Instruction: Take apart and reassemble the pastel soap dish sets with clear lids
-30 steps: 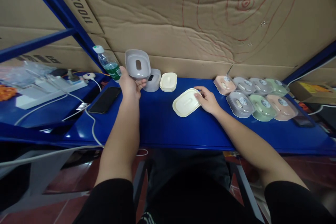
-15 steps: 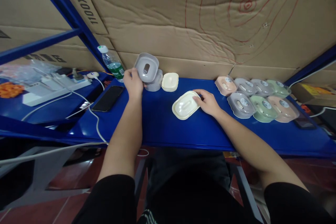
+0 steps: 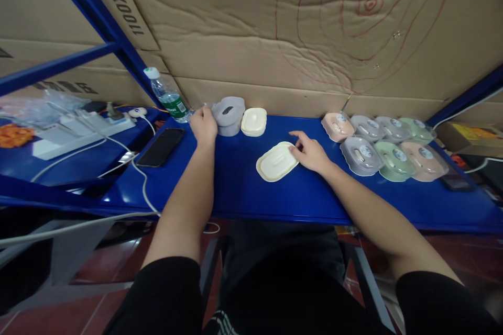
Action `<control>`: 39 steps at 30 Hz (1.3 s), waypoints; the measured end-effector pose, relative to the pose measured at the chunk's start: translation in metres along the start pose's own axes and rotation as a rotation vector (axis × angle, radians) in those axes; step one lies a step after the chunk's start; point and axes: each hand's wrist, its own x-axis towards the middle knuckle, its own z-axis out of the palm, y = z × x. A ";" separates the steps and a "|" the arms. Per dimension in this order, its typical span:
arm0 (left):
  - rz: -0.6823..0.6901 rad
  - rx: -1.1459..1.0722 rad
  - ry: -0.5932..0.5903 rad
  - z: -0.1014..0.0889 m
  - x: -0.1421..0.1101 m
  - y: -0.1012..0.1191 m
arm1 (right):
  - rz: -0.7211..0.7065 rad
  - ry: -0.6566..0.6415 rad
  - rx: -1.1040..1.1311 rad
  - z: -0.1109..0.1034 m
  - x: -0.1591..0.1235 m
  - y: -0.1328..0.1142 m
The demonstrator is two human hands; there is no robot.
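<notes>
My left hand (image 3: 203,125) is curled beside a stack of grey plastic boxes (image 3: 229,126), and a clear plastic piece (image 3: 211,107) shows at its fingers; its shape is partly hidden. The top grey tray has a dark oval slot. My right hand (image 3: 311,153) has thumb and index finger apart at the right end of a cream oval tray (image 3: 276,162). That tray lies on the blue table, and the thumb is at its rim. Right of the grey stack sits a small pile of cream square pieces (image 3: 253,122).
Several lidded boxes in pink, grey and green (image 3: 361,156) stand in two rows on the right. A water bottle (image 3: 171,99) and a black phone (image 3: 161,147) are on the left. A white cable (image 3: 146,183) hangs over the table (image 3: 243,193). Cardboard (image 3: 236,31) forms the back wall.
The grey slotted tray, tilted up in my left hand before, now rests on the grey stack. The cream tray has come down flatter, and my right fingers have opened from its end.
</notes>
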 end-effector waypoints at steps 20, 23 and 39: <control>0.272 0.214 -0.322 -0.020 -0.029 0.027 | 0.037 -0.075 -0.025 -0.001 0.001 0.001; 0.284 0.268 -0.350 -0.020 -0.030 0.029 | -0.011 -0.089 -0.023 -0.001 0.001 0.001; 0.462 0.523 -0.377 -0.029 -0.041 0.041 | -0.177 -0.107 -0.186 0.009 0.000 0.018</control>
